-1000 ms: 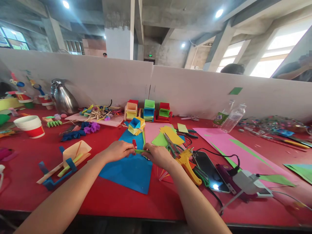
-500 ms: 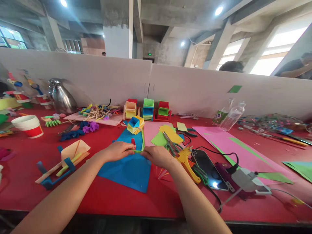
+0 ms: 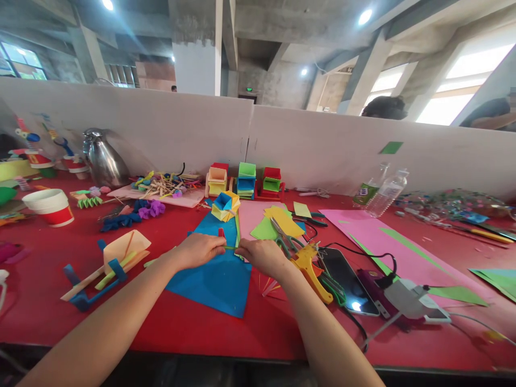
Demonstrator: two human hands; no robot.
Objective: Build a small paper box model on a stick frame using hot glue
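Between my two hands runs a thin green paper strip [image 3: 229, 248], seen nearly edge-on. My left hand [image 3: 201, 250] pinches its left end, and a small red piece [image 3: 221, 233] shows just above those fingertips. The strip's right end is in the closed fingers of my right hand [image 3: 262, 255]. Both hands are over a blue paper sheet [image 3: 217, 285] on the red table. Beyond them stands a blue and yellow folded paper piece [image 3: 226, 206]. To the left lies a peach paper piece with blue strips [image 3: 126, 248].
Right of my right hand lie scissors [image 3: 282, 231], a yellow glue gun [image 3: 308, 269], a phone [image 3: 349, 282] and a charger with cables [image 3: 407, 295]. Folded paper boxes [image 3: 246, 180] line the white partition [image 3: 322, 145]. A metal jug [image 3: 107, 161] and paper cups [image 3: 50, 207] stand left.
The green strip now looks thinner, turned more edge-on. My hands have hardly shifted and keep hold of it. The whole view has slid very slightly.
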